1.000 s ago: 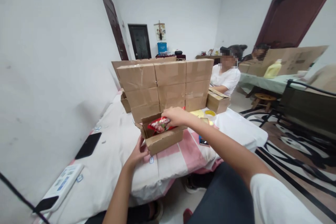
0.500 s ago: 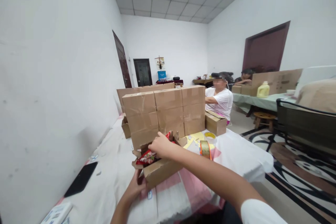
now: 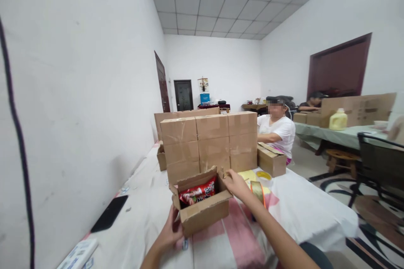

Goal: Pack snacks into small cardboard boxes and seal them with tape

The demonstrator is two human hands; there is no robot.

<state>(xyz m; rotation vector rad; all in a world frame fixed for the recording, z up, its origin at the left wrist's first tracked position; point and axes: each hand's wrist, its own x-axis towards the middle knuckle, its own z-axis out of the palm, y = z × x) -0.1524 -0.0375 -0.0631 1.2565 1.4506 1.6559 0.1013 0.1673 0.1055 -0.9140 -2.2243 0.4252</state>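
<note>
An open cardboard box (image 3: 206, 217) stands on the table in front of me, its flaps raised. Inside lies a red printed packet (image 3: 202, 191) with white lettering. My left hand (image 3: 171, 230) grips the box at its near left corner, some fingers hidden behind the side. At the right end, my right hand (image 3: 236, 184) has its fingers on the raised flap, thumb and fingertips partly hidden. Just right of that hand, a roll of tape (image 3: 257, 193) with an orange edge stands partly behind my forearm.
Stacked closed cartons (image 3: 213, 138) form a wall behind the box. Beyond the right hand are a yellow tape roll (image 3: 264, 175) and another carton (image 3: 272, 159). A black flat object (image 3: 110, 213) lies left. A person in a white shirt (image 3: 277, 132) sits beyond the table.
My right hand has left the red packet inside the box and moved right to the end flap. The packet now shows fully. My left hand stays at the left side; the view has shifted.
</note>
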